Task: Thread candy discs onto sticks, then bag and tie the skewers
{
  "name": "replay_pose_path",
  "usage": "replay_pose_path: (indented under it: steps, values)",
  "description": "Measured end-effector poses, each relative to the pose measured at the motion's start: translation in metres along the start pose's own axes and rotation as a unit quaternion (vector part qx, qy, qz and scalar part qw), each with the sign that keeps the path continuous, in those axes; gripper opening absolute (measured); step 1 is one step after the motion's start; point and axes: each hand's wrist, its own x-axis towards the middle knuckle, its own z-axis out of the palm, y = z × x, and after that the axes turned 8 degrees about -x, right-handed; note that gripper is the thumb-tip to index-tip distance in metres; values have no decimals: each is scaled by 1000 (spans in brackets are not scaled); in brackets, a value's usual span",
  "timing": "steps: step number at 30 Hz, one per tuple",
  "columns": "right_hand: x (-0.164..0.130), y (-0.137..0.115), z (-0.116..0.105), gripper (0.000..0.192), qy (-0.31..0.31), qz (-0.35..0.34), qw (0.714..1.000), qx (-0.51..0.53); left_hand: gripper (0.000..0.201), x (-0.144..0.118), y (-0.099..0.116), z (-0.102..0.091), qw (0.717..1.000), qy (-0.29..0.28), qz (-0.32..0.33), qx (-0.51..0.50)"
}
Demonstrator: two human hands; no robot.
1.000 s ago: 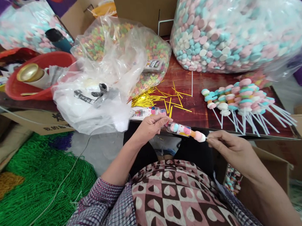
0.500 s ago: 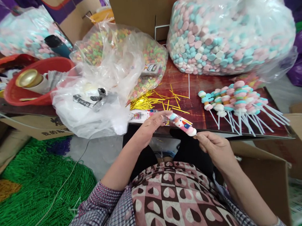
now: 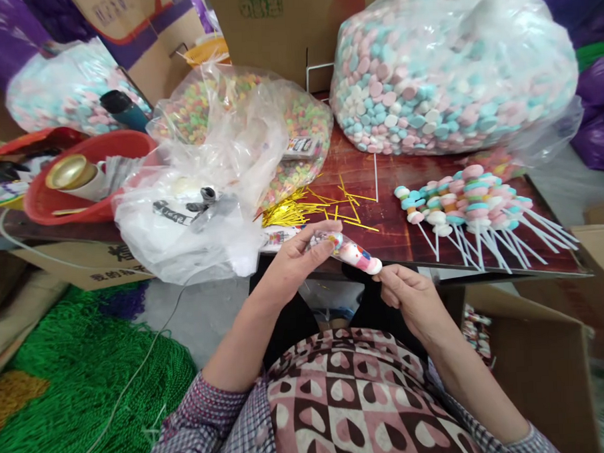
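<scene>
A candy stick (image 3: 354, 253) in a clear wrapper is held between both hands, just in front of the table (image 3: 402, 232) edge. Its upper end is pinched by the left hand (image 3: 296, 257), fingers closed around the wrapper. Its lower end is gripped by the right hand (image 3: 410, 298). A pile of finished sticks (image 3: 468, 202) lies on the table at the right, with gold ties (image 3: 301, 210) near the left hand.

A big bag of pastel candies (image 3: 445, 73) sits behind finished skewers (image 3: 474, 202), gold twist ties (image 3: 301, 210) alongside.
</scene>
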Motion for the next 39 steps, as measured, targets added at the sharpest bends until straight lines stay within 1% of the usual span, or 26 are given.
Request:
replay_pose_path:
  steps: [2, 3, 4, 5, 8, 11, 13, 17, 19, 21, 23, 27, 29, 32, 34, 36, 37, 39]
  values:
    - [1, -2, 2, 38, -10, 11, 999, 37, 56, -1, 8, 4, 992, -71, -17, -98]
    - [2, -3, 4, 37, -20, 15, 998, 59, 64, 0, 11, 7, 985, -93, -17, -147]
    - [2, -6, 6, 36, -32, 18, 996, 83, 69, 1, 13, 10, 978, -102, -9, -182]
    - [2, -8, 10, 35, -47, 22, 993, 106, 72, 4, 13, 15, 974, -100, 3, -203]
    - [0, -13, 21, 32, -95, 36, 983, 152, 73, 12, 9, 28, 972, -63, 30, -223]
    - [-3, -14, 33, 33, -126, 41, 979, 156, 63, 17, -1, 40, 972, -36, 19, -233]
    - [-5, -13, 40, 35, -118, 35, 981, 151, 55, 18, -9, 47, 973, -29, 2, -227]
    - [-7, -16, 46, 38, -66, 17, 991, 115, 46, 18, -20, 51, 977, 1, -27, -212]
    - [-9, -17, 44, 35, -60, 2, 996, 59, 44, 19, -21, 49, 976, 25, -17, -217]
    - [-12, -18, 41, 32, -67, -9, 998, -9, 44, 20, -22, 46, 975, 36, -4, -218]
    - [-14, -15, 38, 32, -72, -12, 996, -48, 45, 19, -25, 45, 979, 29, -14, -202]
    - [-15, -11, 42, 36, -68, -6, 997, -48, 48, 12, -36, 42, 988, 11, -59, -139]
    - [-15, -11, 43, 36, -68, -9, 996, -57, 48, 8, -39, 37, 993, 1, -63, -98]
    - [-13, -12, 40, 35, -56, -43, 992, -103, 42, 6, -39, 28, 999, -13, -47, 2]
    - [-13, -11, 37, 35, -27, -71, 987, -144, 37, 5, -37, 24, 996, 11, -16, 91]
    - [-12, -10, 34, 36, 9, -98, 977, -191, 34, 6, -36, 23, 983, 40, 21, 176]
    - [-12, -9, 33, 38, 24, -112, 970, -215, 33, 6, -35, 22, 978, 44, 32, 204]
    - [-12, -10, 31, 45, 39, -143, 954, -262, 36, 6, -34, 22, 973, 32, 30, 225]
